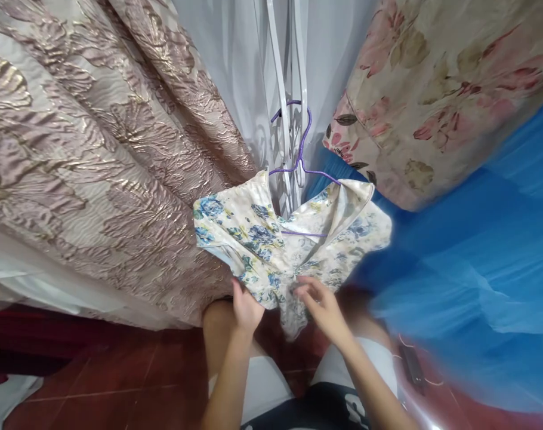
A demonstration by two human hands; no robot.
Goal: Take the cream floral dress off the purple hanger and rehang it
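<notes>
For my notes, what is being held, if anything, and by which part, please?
The left hand holds the blouse by its lower side edge; whether the right hand grips it is unclear.

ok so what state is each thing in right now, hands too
top: on the hanger, neck open, right shoulder of the picture folded over
hanger: hook up, among the straps; what bears it unclear
straps: hanging loose lengthwise
pink cloth: hanging in folds
floral cloth: hanging
blue cloth: draped, blurred
left hand: gripping the top's lower edge
right hand: fingers bent at its front, grip unclear
</notes>
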